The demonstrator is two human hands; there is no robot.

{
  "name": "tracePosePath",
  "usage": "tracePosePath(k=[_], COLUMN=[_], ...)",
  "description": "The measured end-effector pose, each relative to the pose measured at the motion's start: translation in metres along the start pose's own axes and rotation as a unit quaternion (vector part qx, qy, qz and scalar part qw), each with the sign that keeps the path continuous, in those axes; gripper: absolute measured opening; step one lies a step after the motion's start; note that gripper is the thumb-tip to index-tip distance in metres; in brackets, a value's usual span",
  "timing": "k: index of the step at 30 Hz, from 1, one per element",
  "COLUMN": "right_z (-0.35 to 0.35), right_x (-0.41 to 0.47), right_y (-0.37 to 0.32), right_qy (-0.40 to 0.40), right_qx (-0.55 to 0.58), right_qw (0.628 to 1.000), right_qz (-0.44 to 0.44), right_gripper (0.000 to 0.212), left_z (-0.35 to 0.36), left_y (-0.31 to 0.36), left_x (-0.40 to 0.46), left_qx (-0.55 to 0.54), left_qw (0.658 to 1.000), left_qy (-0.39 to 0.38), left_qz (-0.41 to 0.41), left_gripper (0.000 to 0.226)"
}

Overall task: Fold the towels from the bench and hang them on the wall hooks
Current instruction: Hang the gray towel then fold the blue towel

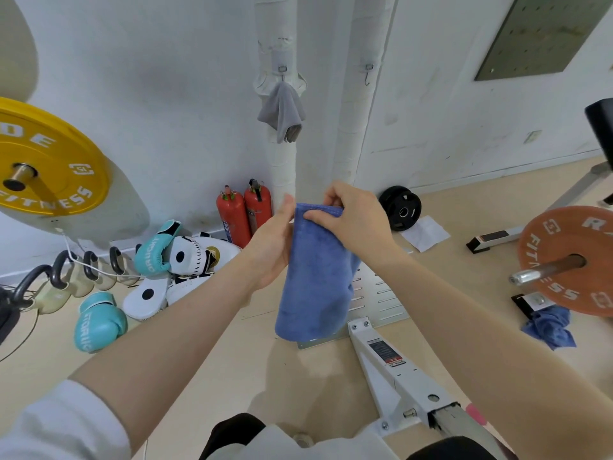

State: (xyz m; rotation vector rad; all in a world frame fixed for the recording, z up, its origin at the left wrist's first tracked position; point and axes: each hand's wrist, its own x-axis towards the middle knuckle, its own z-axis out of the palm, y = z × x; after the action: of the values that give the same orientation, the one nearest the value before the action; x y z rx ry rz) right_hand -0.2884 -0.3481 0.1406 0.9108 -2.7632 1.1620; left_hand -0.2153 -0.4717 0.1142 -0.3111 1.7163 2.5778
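Holding the blue towel (315, 273) by its top edge, the person should keep the folded layers even and lift it to the free hook (367, 74) on the right pipe; the grey towel (282, 111) already hangs on the other hook. The right hand (355, 220) pinches the top hem with thumb and fingers. The left hand (272, 247) grips the towel's left side, fingers behind the cloth. Both forearms reach forward. The towel hangs in the air between the hands.

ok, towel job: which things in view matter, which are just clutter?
Job: blue towel held by left hand and right hand; grey towel hung; free hook; crumpled blue cloth.
Clutter: boxing gloves, extinguishers, weight plates.
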Motion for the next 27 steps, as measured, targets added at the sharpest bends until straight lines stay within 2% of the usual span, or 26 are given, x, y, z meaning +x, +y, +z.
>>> tracePosePath(k=[4,6,8,10,13,15,17,19,22,25,27], right_z=[-0.006,-0.014,-0.023,-0.028,-0.028,-0.028,-0.030,-0.035,-0.038,-0.034,-0.032], right_x=[-0.001,0.002,0.004,0.003,0.004,0.007,0.008,0.005,0.002,0.001,0.002], right_y=[-0.007,-0.003,0.009,0.022,0.032,0.032,0.030,0.028,0.035,0.043,0.045], right_qy=[-0.016,-0.059,-0.138,-0.209,-0.229,-0.222,-0.178,-0.159,-0.171,-0.129,-0.106], right_qx=[0.014,0.040,-0.010,-0.095,-0.166,-0.164,-0.101,0.050,0.223,0.325,0.405], right_qw=[1.000,0.997,0.990,0.972,0.957,0.958,0.976,0.986,0.958,0.932,0.899], right_qz=[-0.023,-0.030,-0.042,-0.057,-0.061,-0.075,-0.076,-0.021,0.056,0.099,0.126], right_gripper=[0.029,0.025,0.030,0.046,0.049,0.036,0.021,0.017,0.021,0.027,0.036], left_z=[-0.009,-0.014,-0.018,-0.028,-0.032,-0.035,-0.039,-0.044,-0.043,-0.038,-0.037], left_y=[0.004,0.008,0.014,0.016,0.013,0.008,0.005,0.003,0.000,0.001,0.002], left_x=[-0.002,-0.002,-0.003,-0.001,-0.001,0.001,0.000,-0.001,-0.004,-0.005,-0.006], left_qx=[0.121,0.149,0.120,0.102,0.145,0.162,0.177,0.177,0.168,0.120,0.070], left_qw=[0.991,0.987,0.990,0.991,0.986,0.983,0.978,0.976,0.980,0.988,0.994], left_qy=[-0.033,-0.023,0.021,0.054,0.055,0.070,0.095,0.111,0.100,0.072,0.052], left_qz=[0.044,0.054,0.063,0.071,0.053,0.049,0.055,0.055,0.049,0.059,0.061], left_gripper=[0.031,0.022,0.024,0.026,0.026,0.026,0.025,0.023,0.021,0.022,0.022])
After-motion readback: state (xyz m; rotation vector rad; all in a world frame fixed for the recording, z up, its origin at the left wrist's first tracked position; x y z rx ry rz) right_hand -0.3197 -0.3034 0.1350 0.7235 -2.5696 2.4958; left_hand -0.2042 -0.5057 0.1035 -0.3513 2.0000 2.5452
